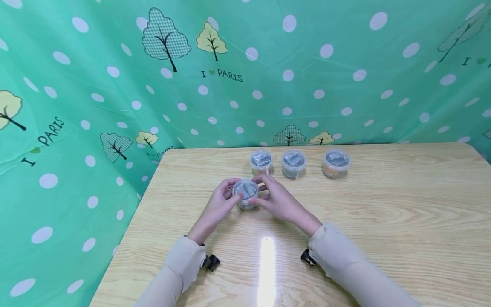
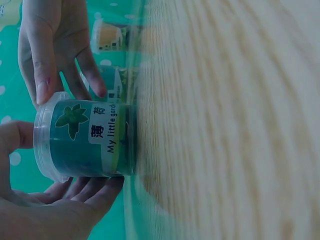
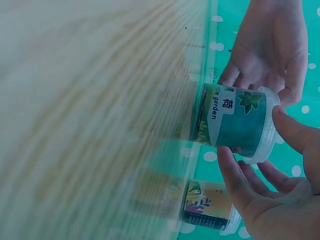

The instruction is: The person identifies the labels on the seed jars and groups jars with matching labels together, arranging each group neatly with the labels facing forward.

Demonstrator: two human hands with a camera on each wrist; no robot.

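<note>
A small round plastic tub with a clear lid [image 1: 246, 190] stands on the table between the two hands; a grey packet shows through its lid. In the left wrist view, the tub's green label [image 2: 75, 120] carries a leaf picture and the words "My little garden". The left hand [image 1: 219, 205] holds the tub's left side, thumb near the lid and fingers along the wall. From the other side, the right hand [image 1: 281, 199] holds it with its thumb at the lid rim [image 3: 272, 125] and its fingers around the side.
Behind the hands stand three similar lidded tubs: a left one [image 1: 261, 161], a middle one [image 1: 293, 163] and a right one [image 1: 336, 163] with an orange label. The wooden table [image 1: 402, 213] meets a green dotted cloth [image 1: 245, 106] at its back edge.
</note>
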